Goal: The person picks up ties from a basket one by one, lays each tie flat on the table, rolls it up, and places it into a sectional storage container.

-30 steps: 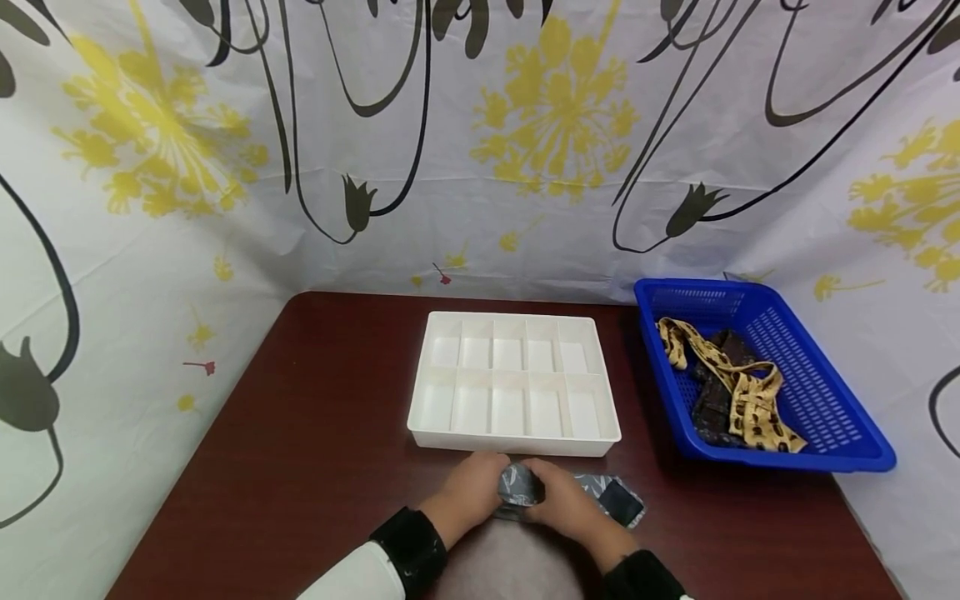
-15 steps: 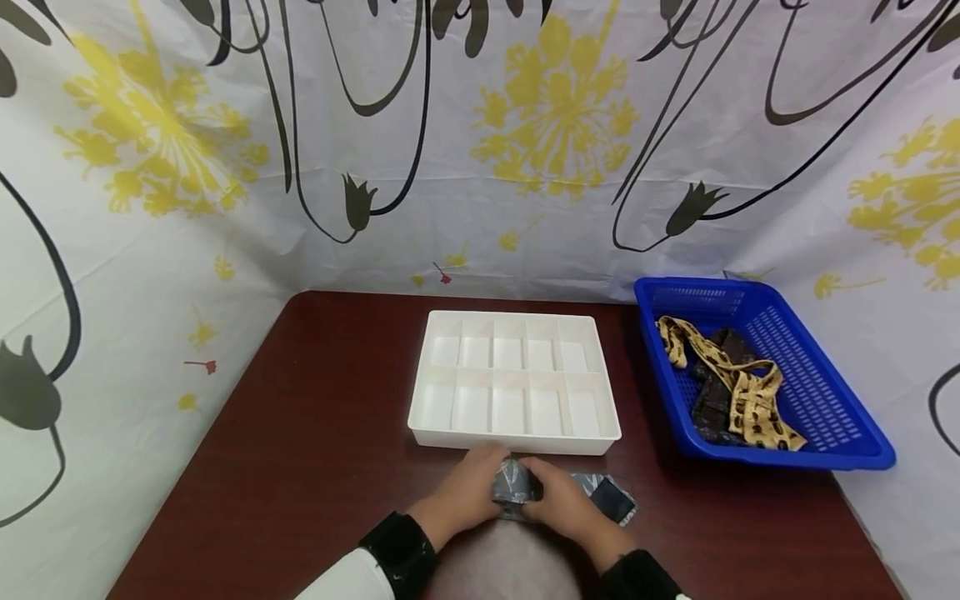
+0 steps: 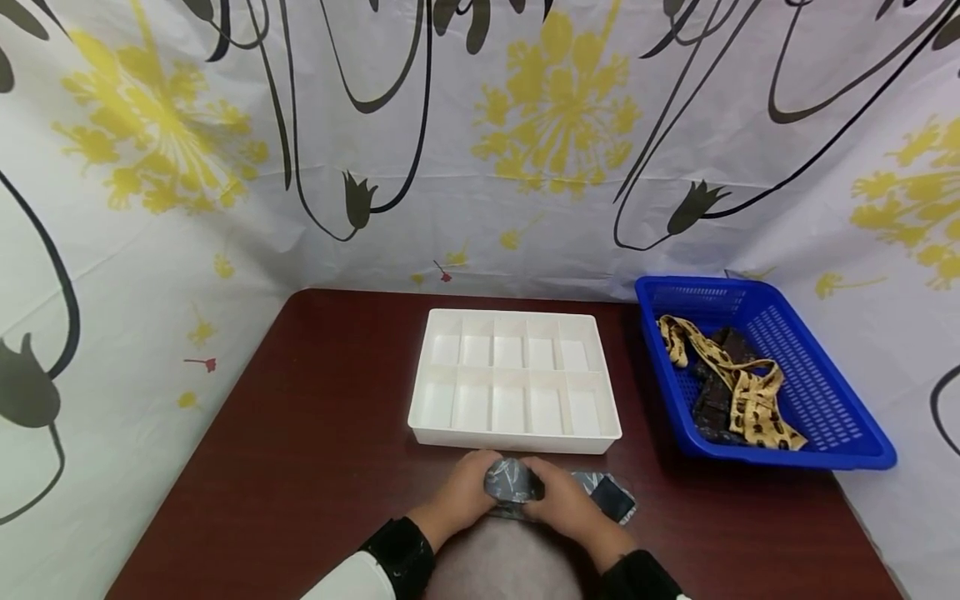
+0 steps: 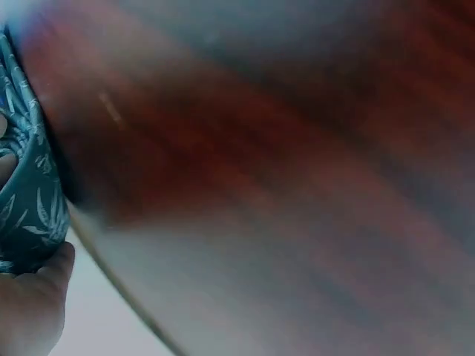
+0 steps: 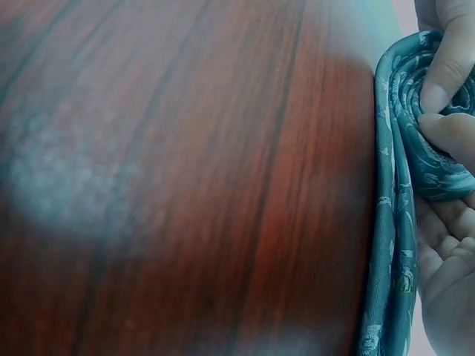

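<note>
Both hands are on a grey-green necktie with a pale leaf pattern, partly wound into a roll [image 3: 510, 481] at the table's front middle. My left hand [image 3: 463, 489] grips the roll from the left. From the right, my right hand [image 3: 564, 500] holds it with bent fingers. The flat tail [image 3: 611, 497], with a dark patch near its tip, lies to the right on the table. In the right wrist view the coil [image 5: 434, 167] shows several wound layers, with fingertips pressed at its centre. The left wrist view catches leaf-patterned fabric [image 4: 33, 200] with a thumb against it.
Just beyond the hands sits a white tray [image 3: 514, 442] divided into several compartments. A blue basket [image 3: 832, 387] at the right holds a yellow patterned necktie [image 3: 757, 408] and dark, folded cloth [image 3: 712, 404]. A patterned curtain [image 3: 480, 167] hangs behind the dark red table [image 3: 300, 433].
The tie's tail has drawn slightly to the left. My left hand has shifted a little left, and more of the roll shows between the hands. Tray and basket stay put.
</note>
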`<state>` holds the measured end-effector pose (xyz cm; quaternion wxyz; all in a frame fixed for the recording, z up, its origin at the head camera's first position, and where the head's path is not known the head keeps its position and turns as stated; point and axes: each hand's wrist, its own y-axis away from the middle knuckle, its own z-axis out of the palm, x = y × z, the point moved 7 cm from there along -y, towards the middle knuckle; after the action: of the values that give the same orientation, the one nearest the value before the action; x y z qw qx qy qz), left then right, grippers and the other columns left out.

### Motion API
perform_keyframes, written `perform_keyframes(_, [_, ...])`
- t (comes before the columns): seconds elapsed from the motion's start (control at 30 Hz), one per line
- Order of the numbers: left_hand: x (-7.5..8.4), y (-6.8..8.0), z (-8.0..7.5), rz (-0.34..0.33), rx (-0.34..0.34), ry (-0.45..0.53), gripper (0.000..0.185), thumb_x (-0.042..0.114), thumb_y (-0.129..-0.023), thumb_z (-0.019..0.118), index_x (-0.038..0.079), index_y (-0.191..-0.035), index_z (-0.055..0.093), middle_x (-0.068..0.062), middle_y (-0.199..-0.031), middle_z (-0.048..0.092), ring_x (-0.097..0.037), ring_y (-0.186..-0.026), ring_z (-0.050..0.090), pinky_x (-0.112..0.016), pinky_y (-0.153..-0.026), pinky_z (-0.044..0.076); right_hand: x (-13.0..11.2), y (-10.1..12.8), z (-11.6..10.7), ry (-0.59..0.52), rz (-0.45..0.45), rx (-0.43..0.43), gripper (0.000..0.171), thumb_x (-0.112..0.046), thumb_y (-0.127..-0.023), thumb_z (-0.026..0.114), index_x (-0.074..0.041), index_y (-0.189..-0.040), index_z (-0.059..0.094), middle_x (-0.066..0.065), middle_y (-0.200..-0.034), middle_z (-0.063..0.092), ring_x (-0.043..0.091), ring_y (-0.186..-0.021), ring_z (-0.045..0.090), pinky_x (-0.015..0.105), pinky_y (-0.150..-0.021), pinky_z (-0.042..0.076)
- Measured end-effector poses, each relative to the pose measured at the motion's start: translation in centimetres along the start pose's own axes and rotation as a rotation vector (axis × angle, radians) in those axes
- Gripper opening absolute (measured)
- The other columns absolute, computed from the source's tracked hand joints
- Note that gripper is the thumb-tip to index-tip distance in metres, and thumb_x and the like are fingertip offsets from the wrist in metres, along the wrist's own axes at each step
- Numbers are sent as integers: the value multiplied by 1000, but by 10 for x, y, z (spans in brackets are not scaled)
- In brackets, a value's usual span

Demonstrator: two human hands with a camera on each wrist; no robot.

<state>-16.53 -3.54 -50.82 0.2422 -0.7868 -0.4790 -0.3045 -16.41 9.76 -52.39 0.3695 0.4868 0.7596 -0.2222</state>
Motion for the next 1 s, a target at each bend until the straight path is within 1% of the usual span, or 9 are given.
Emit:
perform_keyframes(0.13, [6, -3, 1, -8, -44, -98, 19, 5, -77, 72, 14, -91, 63, 8, -87, 62, -8, -86, 54, -25, -81, 47, 0, 0, 0, -9, 8, -4, 59, 1, -66, 75, -5, -122, 61, 6, -117, 64, 19, -103, 58, 35, -86, 48])
perform_keyframes(0.2, [9, -5, 2, -10, -74, -165, 20, 3, -77, 71, 16, -89, 63, 9, -84, 60, -7, -84, 54, -23, -78, 47, 0, 0, 0, -3, 8, -6, 61, 1, -65, 76, -4, -123, 60, 8, -118, 64, 20, -104, 58, 35, -86, 49])
perform_keyframes(0.3, [15, -9, 2, -15, -118, -252, 24, -2, -74, 71, 18, -85, 61, 10, -81, 59, -6, -81, 53, -22, -73, 47, -2, 0, 0, 12, -1, -9, 62, 0, -65, 78, -2, -123, 59, 10, -118, 63, 21, -102, 58, 35, -84, 49])
perform_keyframes(0.4, [21, -11, 1, -8, -162, -308, 28, -6, -71, 71, 18, -81, 60, 9, -80, 58, -6, -80, 52, -21, -72, 46, -4, 1, -1, 21, -23, -18, 61, -1, -64, 80, -3, -122, 59, 9, -116, 64, 21, -101, 59, 35, -84, 49])
perform_keyframes(0.5, [24, -12, -1, -5, -198, -312, 29, -6, -68, 71, 17, -79, 60, 9, -78, 57, -5, -77, 51, -20, -70, 46, -5, 1, -1, 30, -45, -37, 61, -3, -63, 82, -4, -120, 59, 7, -115, 64, 21, -102, 59, 36, -86, 49])
perform_keyframes(0.67, [23, -13, -2, -27, -239, -279, 26, -5, -68, 72, 17, -77, 59, 10, -75, 56, -3, -71, 49, -19, -67, 45, -4, 2, 1, 13, -60, -59, 62, -3, -63, 83, -4, -120, 58, 5, -115, 63, 21, -104, 58, 36, -89, 48])
perform_keyframes(0.77, [22, -13, -1, -32, -243, -291, 25, -3, -68, 73, 17, -77, 59, 10, -74, 56, -3, -71, 49, -19, -67, 45, -3, 3, 2, 3, -57, -56, 62, -3, -63, 83, -4, -120, 58, 5, -115, 62, 20, -102, 58, 35, -87, 48])
perform_keyframes(0.83, [22, -14, 1, -40, -239, -303, 23, -1, -70, 73, 16, -78, 60, 9, -74, 57, -4, -71, 50, -20, -67, 46, -2, 3, 2, 5, -50, -52, 61, -5, -64, 83, -5, -120, 58, 4, -114, 62, 19, -101, 58, 34, -86, 48])
perform_keyframes(1.0, [26, -16, 5, -75, -228, -355, 14, 4, -78, 71, 15, -80, 62, 5, -76, 61, -4, -71, 54, -21, -65, 47, -1, 4, 0, -50, -22, -39, 61, -14, -68, 82, -6, -122, 57, 3, -112, 63, 15, -96, 58, 30, -83, 48])
